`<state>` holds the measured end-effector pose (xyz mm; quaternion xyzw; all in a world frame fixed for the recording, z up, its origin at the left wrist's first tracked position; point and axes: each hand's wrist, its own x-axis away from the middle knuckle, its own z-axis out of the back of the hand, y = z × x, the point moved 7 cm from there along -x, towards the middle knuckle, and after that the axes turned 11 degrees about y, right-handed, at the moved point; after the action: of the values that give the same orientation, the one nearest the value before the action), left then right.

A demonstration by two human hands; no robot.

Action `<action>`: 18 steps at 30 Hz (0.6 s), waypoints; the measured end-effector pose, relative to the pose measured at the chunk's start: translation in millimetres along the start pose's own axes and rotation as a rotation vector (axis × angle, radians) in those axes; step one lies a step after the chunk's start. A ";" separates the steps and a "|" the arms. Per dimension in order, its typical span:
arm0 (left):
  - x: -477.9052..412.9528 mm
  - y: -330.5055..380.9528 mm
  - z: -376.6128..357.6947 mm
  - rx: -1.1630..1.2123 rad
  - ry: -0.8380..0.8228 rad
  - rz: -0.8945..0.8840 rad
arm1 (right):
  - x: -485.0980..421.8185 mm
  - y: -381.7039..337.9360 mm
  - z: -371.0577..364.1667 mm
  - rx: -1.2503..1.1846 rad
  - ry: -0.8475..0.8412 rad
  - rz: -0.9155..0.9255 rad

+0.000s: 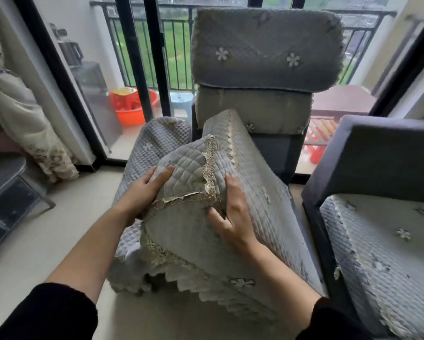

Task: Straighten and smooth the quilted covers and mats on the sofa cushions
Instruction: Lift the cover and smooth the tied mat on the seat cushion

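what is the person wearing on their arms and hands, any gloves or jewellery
Both the left hand and the right hand are bare, with no gloves, rings or watch visible. Black long sleeves are pushed up, leaving the forearms uncovered.

The single head camera is looking forward and down from the person's own eye level, close over both forearms. It is facing a glass balcony door [142, 69] and railing [176, 45] beyond. A cushion [206, 217] is filling the near centre, and the wide lens is bending the edges. No second view is sharing the scene.
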<state>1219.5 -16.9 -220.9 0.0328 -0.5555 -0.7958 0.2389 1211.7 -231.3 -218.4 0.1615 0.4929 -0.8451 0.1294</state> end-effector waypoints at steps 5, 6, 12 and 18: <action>12.9 13.9 -9.6 0.015 0.022 -0.006 | -5.3 -1.7 14.4 0.096 -0.242 0.012; 14.9 13.1 -10.0 0.008 0.025 -0.010 | -3.8 -3.2 13.9 0.146 -0.292 0.016; 37.0 -10.1 -0.6 0.039 0.155 -0.053 | 13.5 -13.8 13.5 0.191 -0.091 -0.008; 72.0 -14.1 -13.3 0.261 0.167 0.018 | 8.1 -25.2 47.0 0.078 0.093 0.007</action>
<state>1155.2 -54.7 -223.3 0.1248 -0.6325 -0.7093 0.2851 1188.0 -260.8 -180.0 0.2074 0.4647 -0.8547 0.1031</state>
